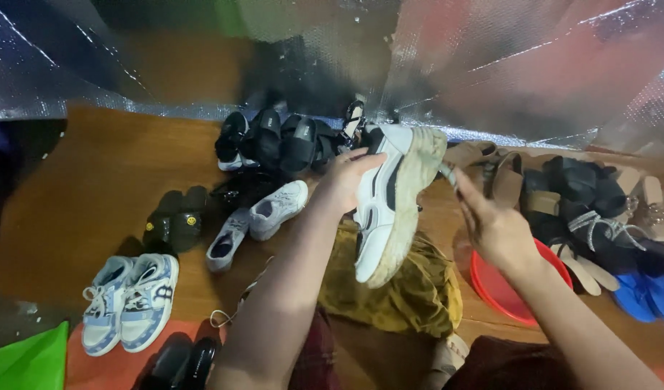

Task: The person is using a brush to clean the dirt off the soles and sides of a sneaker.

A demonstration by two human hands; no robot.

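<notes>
— What's being held there?

— A chunky white sneaker with dark side stripes and a thick, dirty cream sole (390, 206). It's up in the air, sole turned to the right, toe pointing down over a crumpled olive-yellow cloth (397, 289) on the wooden floor (93, 188).

— Which hand has it?

— The left hand (344, 180). Its grip is clamped on the shoe's upper near the heel, fingers wrapped over the edge. The right hand (494, 227) is just beside the sole, fingers together around something thin and pale at the sole's upper end; I can't tell what it is.

— And under that hand?

— A red plastic basin (502, 292), partly hidden by the wrist.

— What else lies about?

— Shoes everywhere. To the right, a heap of tan and black strappy sandals (585, 202) and something bright blue (650, 296). Behind the sneaker, a cluster of black sandals (289, 141). To the left, a pair of small grey sneakers (256, 220), black slides with yellow smiley badges (174, 220), and a pale blue and white pair of lace-up trainers (130, 300). Silver foil sheeting (491, 72) hangs behind it all.
</notes>
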